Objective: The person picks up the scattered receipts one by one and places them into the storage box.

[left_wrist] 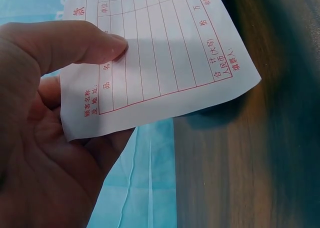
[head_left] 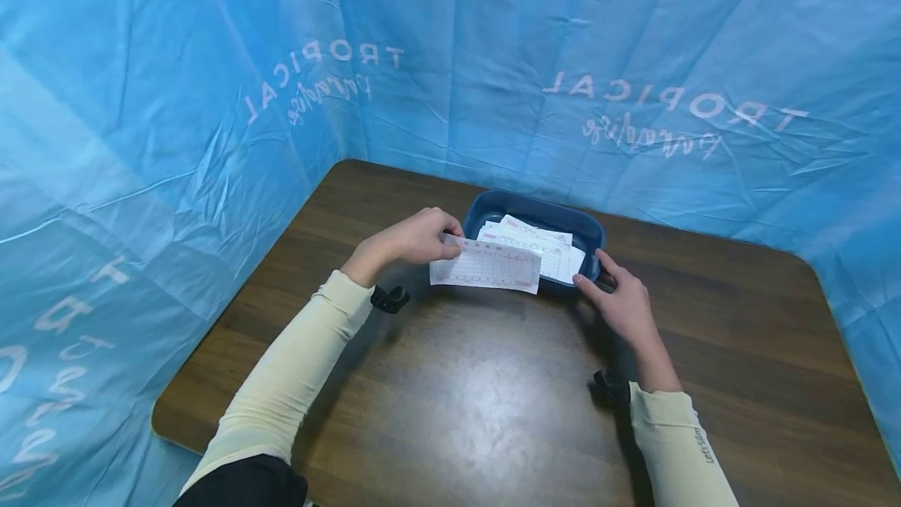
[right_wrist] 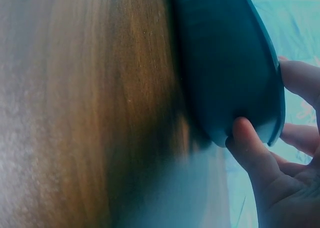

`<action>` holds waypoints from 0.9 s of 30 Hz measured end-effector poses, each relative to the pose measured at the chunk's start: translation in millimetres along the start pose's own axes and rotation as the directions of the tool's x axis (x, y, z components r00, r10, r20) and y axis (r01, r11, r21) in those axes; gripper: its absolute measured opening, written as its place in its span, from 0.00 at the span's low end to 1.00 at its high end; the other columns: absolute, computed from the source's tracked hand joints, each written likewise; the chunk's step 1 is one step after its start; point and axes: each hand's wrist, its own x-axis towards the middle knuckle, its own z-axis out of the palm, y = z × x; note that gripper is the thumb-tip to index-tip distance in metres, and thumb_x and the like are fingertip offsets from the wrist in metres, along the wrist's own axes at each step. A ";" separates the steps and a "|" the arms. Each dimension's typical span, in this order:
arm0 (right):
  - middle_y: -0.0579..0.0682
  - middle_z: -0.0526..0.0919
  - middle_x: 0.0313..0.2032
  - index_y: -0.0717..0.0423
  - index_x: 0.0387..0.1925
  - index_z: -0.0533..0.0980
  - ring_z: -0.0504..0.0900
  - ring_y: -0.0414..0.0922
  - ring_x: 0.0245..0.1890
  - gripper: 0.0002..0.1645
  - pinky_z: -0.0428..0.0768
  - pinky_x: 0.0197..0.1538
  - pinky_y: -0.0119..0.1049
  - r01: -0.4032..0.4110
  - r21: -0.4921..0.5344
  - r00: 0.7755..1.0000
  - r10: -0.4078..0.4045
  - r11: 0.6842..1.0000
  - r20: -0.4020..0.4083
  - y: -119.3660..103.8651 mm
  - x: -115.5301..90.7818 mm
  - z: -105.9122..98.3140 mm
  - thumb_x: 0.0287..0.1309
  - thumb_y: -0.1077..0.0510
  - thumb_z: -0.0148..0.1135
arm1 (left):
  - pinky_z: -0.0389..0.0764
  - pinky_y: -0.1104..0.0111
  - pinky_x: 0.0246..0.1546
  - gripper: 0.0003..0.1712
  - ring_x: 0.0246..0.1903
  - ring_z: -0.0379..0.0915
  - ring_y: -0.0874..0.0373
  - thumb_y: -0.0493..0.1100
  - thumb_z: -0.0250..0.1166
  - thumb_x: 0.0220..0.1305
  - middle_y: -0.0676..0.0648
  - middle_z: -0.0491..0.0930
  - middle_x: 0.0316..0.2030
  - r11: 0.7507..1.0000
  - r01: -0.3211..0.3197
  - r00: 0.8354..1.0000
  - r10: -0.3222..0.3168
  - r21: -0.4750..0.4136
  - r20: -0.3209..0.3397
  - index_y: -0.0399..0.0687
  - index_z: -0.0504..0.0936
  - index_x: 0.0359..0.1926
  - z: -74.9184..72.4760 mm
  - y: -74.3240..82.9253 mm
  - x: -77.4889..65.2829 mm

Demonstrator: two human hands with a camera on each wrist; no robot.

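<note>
A printed receipt form with a red grid hangs in front of the tray, pinched at its left end by my left hand. In the left wrist view, the thumb lies flat over the printed side of the form and the other fingers are behind it. Several similar paper forms lie loosely overlapped inside a dark blue tray. My right hand grips the tray's near right corner. In the right wrist view, its thumb presses the tray's outer wall, with fingers at the rim.
The tray stands near the back edge of a brown wooden table. Blue curtains with white lettering hang behind it and on the left. A dark wrist strap sits at the left wrist.
</note>
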 end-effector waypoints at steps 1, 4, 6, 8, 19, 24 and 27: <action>0.67 0.65 0.64 0.51 0.74 0.53 0.65 0.63 0.63 0.50 0.64 0.57 0.63 0.001 0.002 1.000 -0.001 1.000 0.001 -0.2 -0.4 0.0 0.59 0.33 0.58 | 0.73 0.66 0.30 0.07 0.34 0.73 0.55 0.40 0.63 0.64 0.50 0.79 0.38 1.000 0.004 1.000 -0.004 -0.003 0.002 0.46 0.81 0.43 -0.3 0.0 0.6; 0.67 0.66 0.64 0.51 0.74 0.53 0.65 0.63 0.63 0.51 0.64 0.57 0.63 0.001 0.003 1.000 -0.001 1.000 0.001 -0.1 -1.7 -0.2 0.58 0.32 0.57 | 0.74 0.66 0.31 0.07 0.34 0.73 0.55 0.40 0.62 0.64 0.50 0.79 0.38 1.000 0.014 1.000 -0.013 -0.008 0.008 0.46 0.81 0.43 -0.6 0.2 2.4; 0.67 0.66 0.64 0.51 0.74 0.53 0.65 0.63 0.63 0.51 0.64 0.57 0.63 0.001 0.002 1.000 -0.001 1.000 -0.003 -0.1 -2.5 -0.4 0.58 0.32 0.57 | 0.74 0.66 0.31 0.08 0.35 0.73 0.55 0.40 0.62 0.64 0.49 0.79 0.39 1.000 0.016 1.000 -0.016 -0.012 0.010 0.46 0.81 0.43 -0.6 0.4 3.8; 0.67 0.66 0.64 0.52 0.74 0.53 0.65 0.63 0.63 0.50 0.65 0.57 0.63 0.006 0.000 1.000 -0.006 1.000 -0.010 0.2 -2.4 -0.6 0.59 0.33 0.58 | 0.75 0.66 0.32 0.08 0.35 0.73 0.55 0.41 0.62 0.65 0.50 0.79 0.39 1.000 0.020 1.000 -0.020 -0.013 0.011 0.46 0.81 0.44 -0.8 0.2 5.4; 0.66 0.66 0.64 0.50 0.74 0.53 0.65 0.62 0.63 0.50 0.65 0.58 0.63 0.002 -0.011 1.000 -0.002 1.000 -0.007 0.4 1.2 -0.1 0.58 0.33 0.58 | 0.72 0.66 0.28 0.08 0.33 0.73 0.54 0.39 0.62 0.63 0.49 0.79 0.38 1.000 -0.010 1.000 0.010 -0.018 -0.016 0.44 0.82 0.43 -8.2 1.9 10.8; 0.66 0.66 0.64 0.50 0.74 0.53 0.65 0.62 0.63 0.50 0.64 0.57 0.63 0.007 -0.006 1.000 -0.007 1.000 -0.011 0.5 0.8 -0.2 0.59 0.33 0.58 | 0.72 0.66 0.29 0.09 0.33 0.73 0.54 0.39 0.62 0.63 0.48 0.79 0.39 1.000 -0.007 1.000 0.006 -0.023 -0.018 0.44 0.81 0.43 -9.1 1.8 14.5; 0.66 0.66 0.64 0.50 0.74 0.53 0.65 0.62 0.63 0.50 0.64 0.58 0.63 0.007 0.002 1.000 -0.007 1.000 -0.004 -0.3 0.3 0.7 0.58 0.33 0.58 | 0.71 0.66 0.29 0.09 0.33 0.73 0.54 0.39 0.62 0.63 0.48 0.79 0.39 1.000 0.000 1.000 0.000 -0.029 -0.020 0.43 0.81 0.44 -9.7 0.5 15.1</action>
